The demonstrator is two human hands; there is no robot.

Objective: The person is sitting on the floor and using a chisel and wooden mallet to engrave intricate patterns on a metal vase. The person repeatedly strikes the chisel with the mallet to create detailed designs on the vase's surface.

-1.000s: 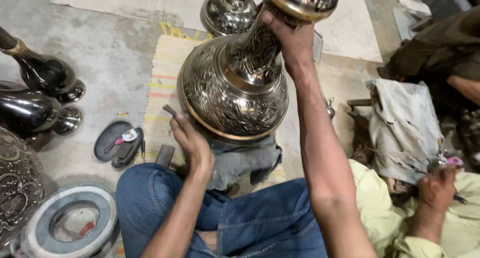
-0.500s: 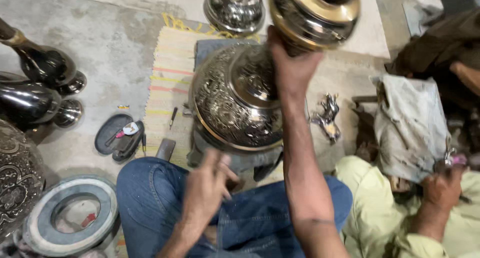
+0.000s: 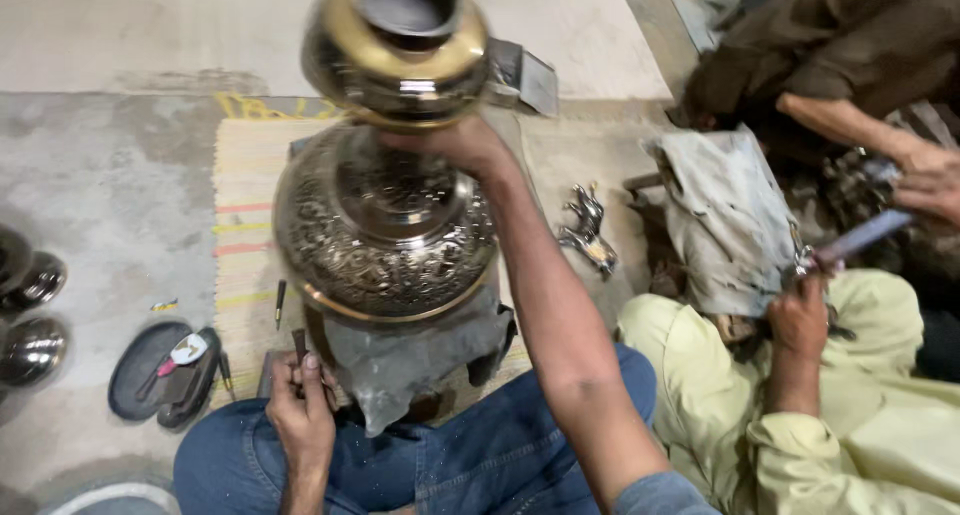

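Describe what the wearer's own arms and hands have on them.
Both hands are bare: no gloves, rings or watch show. The left hand leads to a bare forearm. The right hand leads to a long bare arm that ends in a grey-blue sleeve edge near the frame's bottom.

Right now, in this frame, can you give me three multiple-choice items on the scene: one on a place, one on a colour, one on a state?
1. Where does the right hand grip the large engraved metal vase?
A. at its narrow neck
B. at its base
C. nowhere

2. What colour is the band around the vase's upper bulb?
A. red
B. gold
C. blue

3. What is the left hand doing?
A. lying flat and empty on the floor
B. closed on a small dark tool
C. gripping the vase's mouth

Answers: 1 A, the fingers wrap the neck under the bulb; 2 B, the band shines gold; 3 B, the fingers curl round the tool beside the knee.
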